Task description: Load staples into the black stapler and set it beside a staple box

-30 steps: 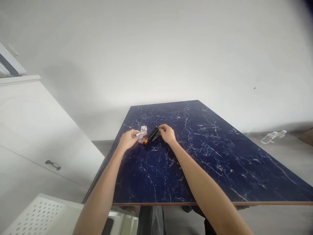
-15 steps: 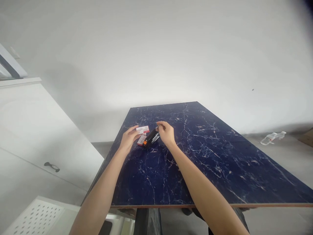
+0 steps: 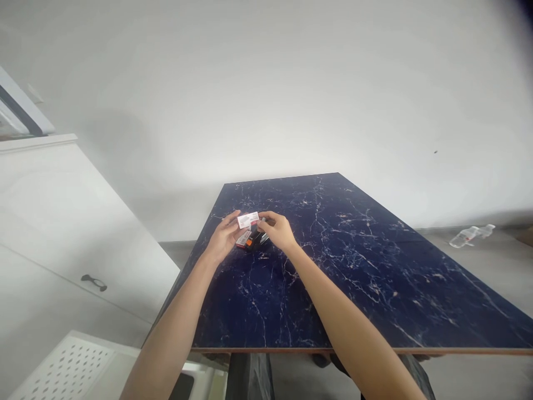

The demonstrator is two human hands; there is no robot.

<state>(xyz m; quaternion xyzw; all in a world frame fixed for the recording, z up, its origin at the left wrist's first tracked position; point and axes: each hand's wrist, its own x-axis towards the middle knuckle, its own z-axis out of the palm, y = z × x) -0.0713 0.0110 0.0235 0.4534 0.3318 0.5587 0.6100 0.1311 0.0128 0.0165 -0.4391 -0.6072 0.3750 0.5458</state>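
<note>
Between my two hands is a small white and red box [image 3: 248,220], held up over the table. My left hand [image 3: 222,238] grips its left end. On the opposite end, the thumb and fingers of my right hand [image 3: 278,229] are closed. Below it, a second small white and red box [image 3: 244,239] lies on the blue marbled table [image 3: 358,278]. Beside that box rests a black object with an orange part [image 3: 249,243], partly hidden by my right hand and the held box. Its kind is not clear.
A white cabinet [image 3: 104,222] with a dark handle stands left of the table. Lower left is a white piece with rows of holes [image 3: 62,369]. Clear plastic bottles [image 3: 464,237] lie on the floor at right. A white wall rises behind the table.
My right hand has left the black object and moved left onto the held box. The box has shifted slightly right and now shows its face between both hands.
</note>
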